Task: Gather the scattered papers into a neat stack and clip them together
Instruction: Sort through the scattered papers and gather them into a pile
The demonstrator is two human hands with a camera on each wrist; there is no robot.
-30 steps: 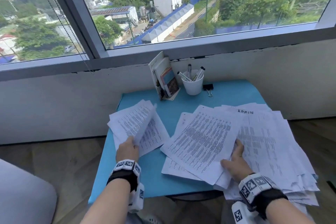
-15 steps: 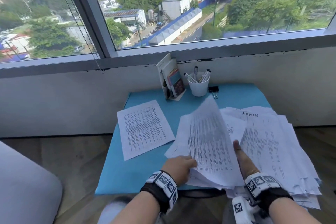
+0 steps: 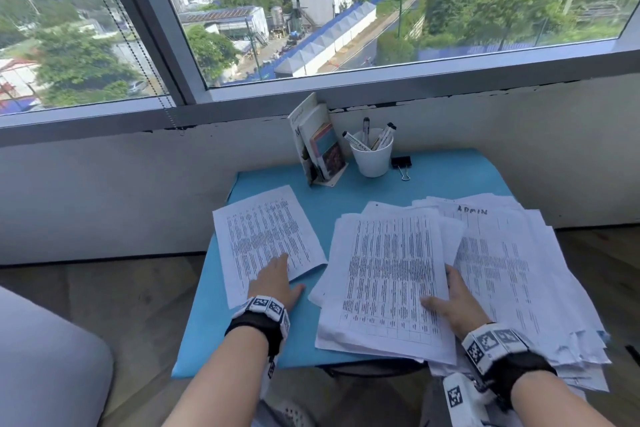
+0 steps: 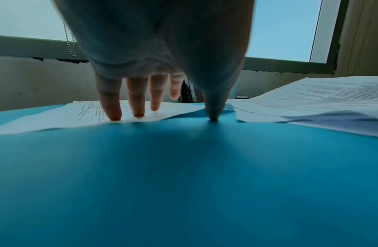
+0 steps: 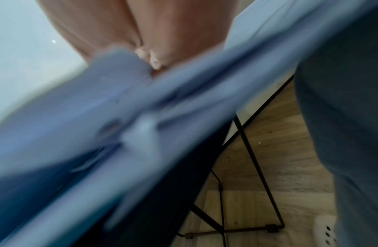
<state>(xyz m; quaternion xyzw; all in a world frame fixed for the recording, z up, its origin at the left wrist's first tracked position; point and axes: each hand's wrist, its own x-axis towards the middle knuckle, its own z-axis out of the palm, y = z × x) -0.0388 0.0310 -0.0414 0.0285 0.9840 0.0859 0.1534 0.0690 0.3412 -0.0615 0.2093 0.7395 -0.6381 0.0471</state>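
Note:
Printed papers lie in three groups on the blue table (image 3: pixel 242 333). One sheet (image 3: pixel 263 236) lies alone at the left. My left hand (image 3: pixel 273 276) rests on its near edge with straight fingers (image 4: pixel 137 100), the thumb on the bare tabletop. A loose middle pile (image 3: pixel 388 274) sits beside a wide, fanned right pile (image 3: pixel 519 270) that overhangs the table's right and near edges. My right hand (image 3: pixel 450 302) holds the middle pile at its right edge, thumb on top and fingers tucked in beside it. A black binder clip (image 3: pixel 401 163) lies at the back, untouched.
A white cup of markers (image 3: pixel 372 156) and a stand of booklets (image 3: pixel 320 149) sit at the back by the wall under the window. A grey cushion (image 3: pixel 41 357) is at the lower left. Wooden floor and black table legs (image 5: pixel 253 158) show below.
The sheet that stood lifted now lies flat on the middle pile. My left hand has gone from that pile back to the single left sheet. My right thumb now rests on the pile's top.

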